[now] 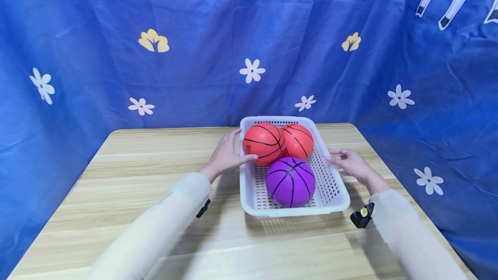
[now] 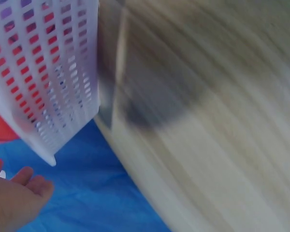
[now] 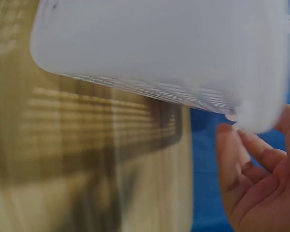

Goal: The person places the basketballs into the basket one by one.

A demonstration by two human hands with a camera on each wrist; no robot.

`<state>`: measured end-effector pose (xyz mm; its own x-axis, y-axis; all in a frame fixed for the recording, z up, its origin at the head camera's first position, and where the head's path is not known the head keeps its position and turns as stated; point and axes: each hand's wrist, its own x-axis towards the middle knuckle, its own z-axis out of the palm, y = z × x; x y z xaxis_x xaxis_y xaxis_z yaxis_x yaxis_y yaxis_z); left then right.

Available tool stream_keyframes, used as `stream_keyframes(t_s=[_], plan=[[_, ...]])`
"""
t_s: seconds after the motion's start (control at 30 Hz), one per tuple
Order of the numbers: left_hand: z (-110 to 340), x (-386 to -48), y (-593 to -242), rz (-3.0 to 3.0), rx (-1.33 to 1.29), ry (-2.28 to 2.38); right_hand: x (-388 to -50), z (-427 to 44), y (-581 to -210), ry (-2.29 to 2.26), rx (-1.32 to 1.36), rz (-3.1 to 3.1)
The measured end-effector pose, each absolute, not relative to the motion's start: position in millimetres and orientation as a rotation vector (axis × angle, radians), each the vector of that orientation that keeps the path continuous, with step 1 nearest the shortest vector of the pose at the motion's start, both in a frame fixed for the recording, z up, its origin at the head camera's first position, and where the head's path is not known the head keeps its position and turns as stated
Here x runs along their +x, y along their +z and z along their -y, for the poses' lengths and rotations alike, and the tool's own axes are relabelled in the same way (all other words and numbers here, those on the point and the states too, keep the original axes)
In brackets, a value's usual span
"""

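A white perforated plastic basket (image 1: 297, 211) stands in the middle of the head view. It holds two red balls (image 1: 261, 142) with black basketball lines at the back and a purple ball (image 1: 291, 182) of the same pattern in front. At the right rim, my right hand (image 1: 350, 164) grips the edge, thumb above and fingers below; the right wrist view shows this hand (image 3: 261, 179) close up. By the left rim is my left hand (image 1: 227, 154), thumb reaching over the edge. In the left wrist view, a gap separates that hand (image 2: 17, 198) from the basket wall.
Under the basket lies a light wood-grain table (image 1: 155, 167), with the basket's shadow on it. A blue curtain (image 1: 194, 77) with white flowers hangs behind and along the right side. Both forearms wear white sleeves (image 1: 155, 224) with small black wrist devices.
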<state>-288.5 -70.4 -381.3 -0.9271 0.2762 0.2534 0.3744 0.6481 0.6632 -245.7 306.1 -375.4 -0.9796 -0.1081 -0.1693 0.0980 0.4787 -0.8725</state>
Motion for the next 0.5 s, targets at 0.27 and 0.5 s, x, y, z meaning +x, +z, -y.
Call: stream_keyframes(t_s=[0.27, 0.5], plan=[[95.7, -284.7, -358.1, 2.755, -0.509, -1.097, -255.5, -301.7, -344.9, -1.201, -0.074, -2.636], [121.0, -281.9, -337.3, 2.803, -0.474, -1.025, -257.8, -292.1, -314.3, -1.09, -0.108, -2.713]])
